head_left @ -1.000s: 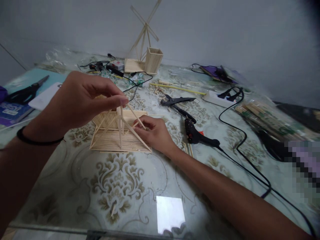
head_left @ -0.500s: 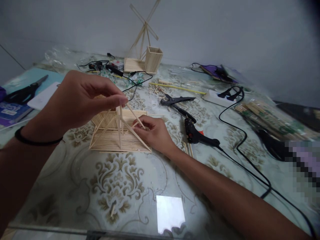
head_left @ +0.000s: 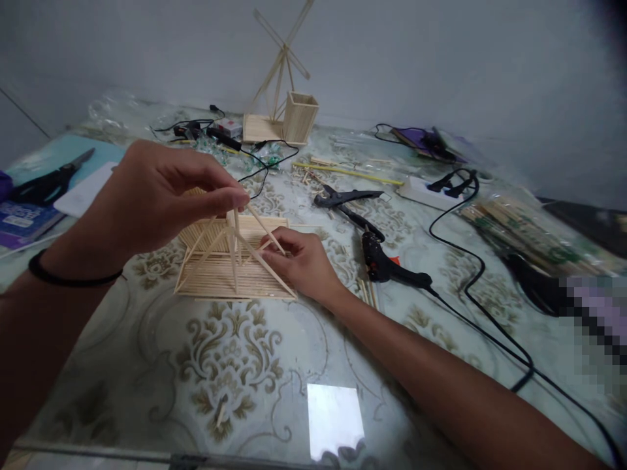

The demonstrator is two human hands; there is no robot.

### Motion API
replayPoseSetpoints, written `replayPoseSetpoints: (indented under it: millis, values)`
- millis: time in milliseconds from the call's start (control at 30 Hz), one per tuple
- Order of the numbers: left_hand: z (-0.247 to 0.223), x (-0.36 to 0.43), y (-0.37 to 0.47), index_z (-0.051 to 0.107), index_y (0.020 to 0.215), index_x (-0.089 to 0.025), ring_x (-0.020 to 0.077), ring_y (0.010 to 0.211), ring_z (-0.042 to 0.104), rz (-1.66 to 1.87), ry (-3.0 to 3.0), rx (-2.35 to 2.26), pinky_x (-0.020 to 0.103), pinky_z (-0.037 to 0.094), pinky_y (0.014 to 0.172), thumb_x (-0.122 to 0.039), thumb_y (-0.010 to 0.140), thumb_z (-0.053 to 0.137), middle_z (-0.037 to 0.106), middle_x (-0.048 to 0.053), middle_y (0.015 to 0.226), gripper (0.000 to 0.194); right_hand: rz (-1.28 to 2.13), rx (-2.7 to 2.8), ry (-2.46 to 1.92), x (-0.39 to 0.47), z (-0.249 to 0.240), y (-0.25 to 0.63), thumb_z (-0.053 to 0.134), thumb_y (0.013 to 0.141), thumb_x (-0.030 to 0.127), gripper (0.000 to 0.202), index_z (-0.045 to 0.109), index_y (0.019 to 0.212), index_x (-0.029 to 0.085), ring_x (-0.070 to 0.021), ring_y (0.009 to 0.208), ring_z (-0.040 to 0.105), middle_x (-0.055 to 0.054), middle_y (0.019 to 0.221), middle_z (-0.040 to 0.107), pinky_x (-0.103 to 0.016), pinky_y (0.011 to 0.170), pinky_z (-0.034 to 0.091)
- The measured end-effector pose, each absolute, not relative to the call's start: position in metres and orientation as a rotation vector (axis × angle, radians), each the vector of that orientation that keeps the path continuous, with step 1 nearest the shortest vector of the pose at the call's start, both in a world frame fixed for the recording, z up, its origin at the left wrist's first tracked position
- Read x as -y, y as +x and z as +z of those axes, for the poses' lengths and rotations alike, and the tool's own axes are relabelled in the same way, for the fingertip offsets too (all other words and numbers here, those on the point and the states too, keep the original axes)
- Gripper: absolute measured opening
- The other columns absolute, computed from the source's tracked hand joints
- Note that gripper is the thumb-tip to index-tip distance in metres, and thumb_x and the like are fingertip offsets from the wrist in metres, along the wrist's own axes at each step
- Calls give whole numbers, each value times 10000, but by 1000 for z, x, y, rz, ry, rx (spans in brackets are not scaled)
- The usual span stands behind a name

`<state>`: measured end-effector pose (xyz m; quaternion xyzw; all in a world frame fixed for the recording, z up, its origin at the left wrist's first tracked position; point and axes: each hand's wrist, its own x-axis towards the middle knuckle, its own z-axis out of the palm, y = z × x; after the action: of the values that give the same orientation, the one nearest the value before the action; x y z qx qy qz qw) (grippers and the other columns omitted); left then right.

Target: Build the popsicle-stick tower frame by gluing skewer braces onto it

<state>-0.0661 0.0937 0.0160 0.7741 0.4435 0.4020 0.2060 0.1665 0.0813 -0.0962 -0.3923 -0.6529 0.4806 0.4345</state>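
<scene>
A model made of thin wooden sticks (head_left: 210,277) rests on the patterned table, with a slatted base and slanting sticks that meet above it. My left hand (head_left: 181,196) is over the model, thumb and fingertips pinched on the top of the sticks. From that pinch a loose-looking stick (head_left: 264,228) slopes down to the right. My right hand (head_left: 304,261) is at the model's right side, its fingers closed around the lower part of a stick. The fingertips partly hide what they grip.
A finished-looking stick windmill (head_left: 279,78) with a square stick box (head_left: 300,117) stands at the back. Right of my hands lie pliers (head_left: 347,199), a black glue gun (head_left: 386,264), a power strip (head_left: 424,192) and bagged sticks (head_left: 514,228). Black scissors (head_left: 53,179) lie at left.
</scene>
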Motion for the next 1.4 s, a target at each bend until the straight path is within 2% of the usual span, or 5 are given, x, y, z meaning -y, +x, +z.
replayPoseSetpoints:
  millis: [700, 933, 1067, 1267, 1400]
  values:
    - [21, -91, -68, 854, 829, -265, 190, 792, 806, 1061, 2173, -1291, 245, 673, 792, -627, 834, 886, 846, -20, 835, 363, 1260, 1581, -938, -84, -94, 169, 932, 751, 641, 469, 805, 906, 217, -204, 868, 720, -46, 944, 824, -341, 812, 551]
    - [24, -89, -67, 890, 898, -261, 177, 797, 798, 1071, 2223, -1244, 234, 646, 783, -560, 867, 896, 868, -13, 876, 301, 1277, 1798, -930, -93, -71, 194, 916, 820, 382, 298, 826, 1044, 207, -191, 938, 716, -48, 1070, 834, -374, 959, 567]
    - [31, -87, -68, 899, 933, -216, 160, 736, 754, 1092, 2232, -1271, 243, 612, 719, -542, 906, 858, 866, 15, 859, 329, 1273, 1914, -972, -95, -60, 218, 882, 856, 372, 292, 829, 1089, 205, -223, 1038, 746, -75, 1177, 835, -404, 1014, 589]
    - [42, -80, -80, 873, 937, -240, 188, 915, 787, 1240, 2179, -1355, 287, 629, 884, -409, 1002, 734, 868, 18, 940, 228, 1055, 1997, -1080, -86, -62, 249, 749, 967, 417, 227, 819, 1047, 217, -224, 977, 766, -78, 1109, 845, -375, 900, 618]
    - [23, -77, -104, 858, 1033, -260, 210, 979, 775, 1217, 2132, -1478, 324, 623, 960, -474, 973, 723, 863, 23, 1022, 260, 1026, 2054, -1115, -77, -76, 248, 737, 977, 425, 252, 820, 1078, 209, -210, 908, 758, -93, 1097, 831, -345, 819, 612]
